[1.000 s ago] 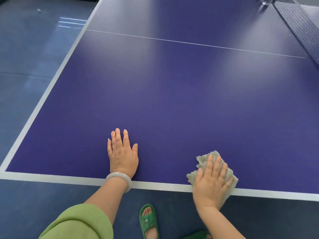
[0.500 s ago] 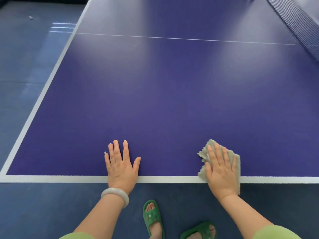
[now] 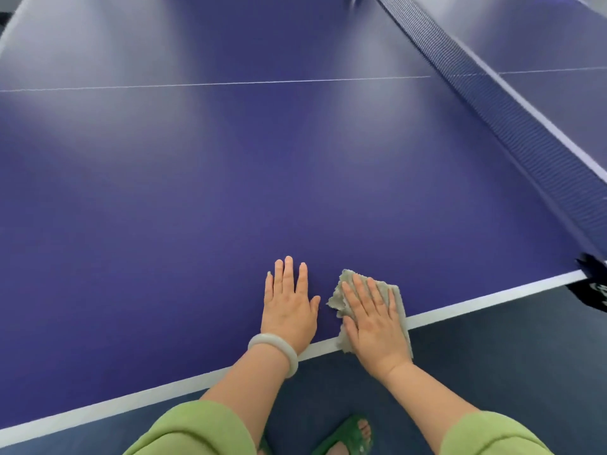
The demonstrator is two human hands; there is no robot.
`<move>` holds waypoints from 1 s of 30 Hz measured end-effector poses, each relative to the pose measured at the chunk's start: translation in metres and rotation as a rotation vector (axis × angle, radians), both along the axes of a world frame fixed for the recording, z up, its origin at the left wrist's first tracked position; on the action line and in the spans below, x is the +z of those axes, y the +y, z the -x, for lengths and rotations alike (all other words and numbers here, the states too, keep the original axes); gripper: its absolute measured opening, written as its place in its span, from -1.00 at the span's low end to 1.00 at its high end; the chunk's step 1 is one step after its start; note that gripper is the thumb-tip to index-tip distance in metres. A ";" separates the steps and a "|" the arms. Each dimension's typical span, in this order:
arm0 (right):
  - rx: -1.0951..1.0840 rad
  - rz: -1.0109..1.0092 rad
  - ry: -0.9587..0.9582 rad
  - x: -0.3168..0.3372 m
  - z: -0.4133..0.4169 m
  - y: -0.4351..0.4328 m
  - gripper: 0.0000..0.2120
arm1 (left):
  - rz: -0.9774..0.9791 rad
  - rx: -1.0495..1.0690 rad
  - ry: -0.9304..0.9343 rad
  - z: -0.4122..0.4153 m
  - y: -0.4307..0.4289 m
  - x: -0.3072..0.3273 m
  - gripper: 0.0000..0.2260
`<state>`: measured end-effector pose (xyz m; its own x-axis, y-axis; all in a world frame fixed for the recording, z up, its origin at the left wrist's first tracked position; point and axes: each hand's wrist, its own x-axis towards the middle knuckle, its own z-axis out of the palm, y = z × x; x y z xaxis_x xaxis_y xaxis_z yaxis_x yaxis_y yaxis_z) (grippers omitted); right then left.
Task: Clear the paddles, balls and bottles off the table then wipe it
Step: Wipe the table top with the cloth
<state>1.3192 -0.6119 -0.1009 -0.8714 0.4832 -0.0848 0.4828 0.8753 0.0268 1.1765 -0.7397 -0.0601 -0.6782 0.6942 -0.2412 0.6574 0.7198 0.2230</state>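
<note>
A blue table-tennis table [image 3: 230, 192] with white edge lines fills the view. My left hand [image 3: 290, 303] lies flat on the table near its front edge, fingers straight, a pale bangle on the wrist. Just to its right, my right hand [image 3: 372, 315] presses flat on a grey-green cloth [image 3: 395, 297] that lies over the white edge line. No paddle, ball or bottle shows on the table.
The dark net [image 3: 512, 119] runs along the right side, with its clamp [image 3: 591, 284] at the table's edge. Below the edge lies dark blue floor [image 3: 509, 362], and a foot in a green sandal [image 3: 348, 435] stands under my arms.
My view has swung right, bringing the net close. The cloth under my right hand has slid left, ending next to my left hand. The left hand stays flat on the table.
</note>
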 end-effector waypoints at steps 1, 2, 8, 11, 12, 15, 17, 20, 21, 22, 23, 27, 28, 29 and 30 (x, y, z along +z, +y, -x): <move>-0.118 0.002 -0.011 -0.001 -0.010 0.018 -0.44 | 0.009 -0.034 -0.012 -0.005 0.015 -0.001 -0.41; -0.248 0.020 -0.013 0.000 -0.018 0.034 -0.42 | 0.025 -0.063 -0.027 -0.011 0.031 -0.001 -0.41; -0.717 0.151 0.107 0.001 -0.045 0.086 -0.42 | 0.137 0.058 -0.087 -0.051 0.105 -0.001 -0.19; -1.045 0.392 0.382 0.003 -0.049 0.106 -0.32 | 0.207 0.156 -0.136 -0.060 0.125 -0.006 0.01; -1.113 0.470 0.494 0.005 -0.049 0.112 -0.31 | 0.220 0.166 -0.139 -0.060 0.127 -0.008 0.06; -1.283 0.624 0.703 0.015 -0.045 0.126 -0.29 | 0.242 0.183 -0.138 -0.060 0.129 -0.013 0.10; -1.364 0.683 0.778 0.018 -0.046 0.134 -0.28 | 0.257 0.188 -0.138 -0.060 0.130 -0.012 0.09; -1.460 0.691 0.766 0.017 -0.053 0.145 -0.37 | 0.277 0.189 -0.142 -0.061 0.132 -0.012 0.09; -1.480 0.691 0.746 0.015 -0.056 0.147 -0.44 | 0.283 0.191 -0.138 -0.062 0.132 -0.012 0.10; -1.488 0.702 0.733 0.015 -0.060 0.148 -0.49 | 0.289 0.194 -0.133 -0.062 0.133 -0.012 0.10; -1.490 0.727 0.729 0.015 -0.063 0.149 -0.53 | 0.297 0.198 -0.129 -0.061 0.134 -0.012 0.10; -1.434 0.784 0.653 0.015 -0.077 0.149 -0.55 | 0.325 0.207 -0.128 -0.060 0.135 -0.010 0.11; -1.409 0.791 0.626 0.014 -0.080 0.149 -0.55 | 0.328 0.207 -0.126 -0.061 0.135 -0.010 0.11; -1.386 0.804 0.600 0.015 -0.083 0.147 -0.57 | 0.330 0.205 -0.126 -0.061 0.135 -0.011 0.11; -1.363 0.818 0.576 0.017 -0.087 0.146 -0.58 | 0.331 0.204 -0.126 -0.061 0.135 -0.011 0.11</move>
